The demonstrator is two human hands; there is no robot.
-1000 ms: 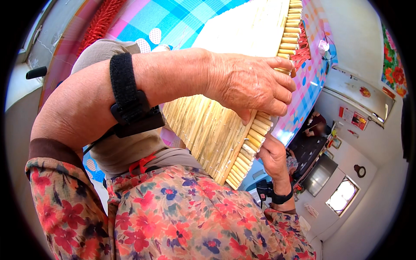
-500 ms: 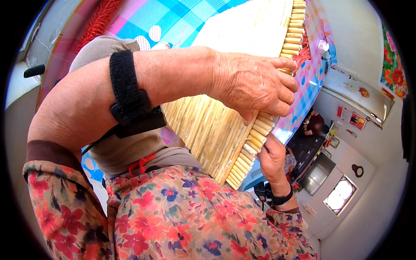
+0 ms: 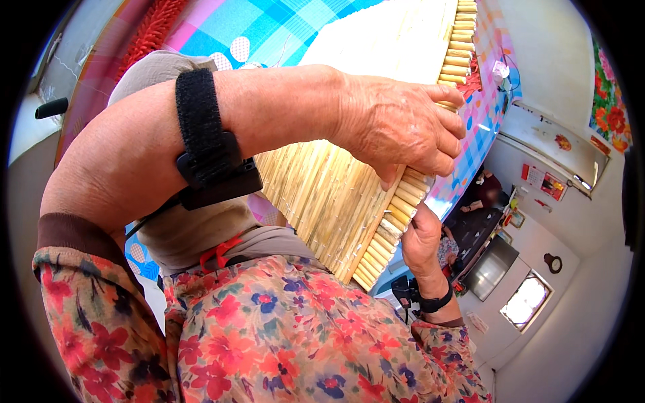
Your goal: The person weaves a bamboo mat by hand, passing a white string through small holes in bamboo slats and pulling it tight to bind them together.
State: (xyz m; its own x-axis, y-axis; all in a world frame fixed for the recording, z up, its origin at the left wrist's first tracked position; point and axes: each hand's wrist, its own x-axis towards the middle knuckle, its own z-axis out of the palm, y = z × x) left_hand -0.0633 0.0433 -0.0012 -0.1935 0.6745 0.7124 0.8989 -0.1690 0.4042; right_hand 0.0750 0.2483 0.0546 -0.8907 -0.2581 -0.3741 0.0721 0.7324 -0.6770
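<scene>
A mat of pale yellow stalks (image 3: 322,201) lies across my lap and stretches away from me, its cut stalk ends (image 3: 402,201) forming a thick ridge along the right side. My left hand (image 3: 406,127) reaches over it from the left; its fingers curl over the ridge and the thumb presses the flat face. Lower down, my right hand (image 3: 422,243) pinches the outer side of the same ridge, with its fingertips partly hidden by the stalks. Small stitches of thread dot the mat's face. Whether either hand also holds thread or a needle cannot be seen.
A blue and pink checked cloth (image 3: 269,27) spreads beneath the far part of the mat. Red fringe (image 3: 151,37) hangs at the upper left. Off to the right, another person (image 3: 489,191) is by a dark table (image 3: 463,232), near a grey metallic panel (image 3: 492,269).
My left hand and forearm have shifted very slightly to the right. The right hand keeps its place at the ridge, and the mat has barely moved.
</scene>
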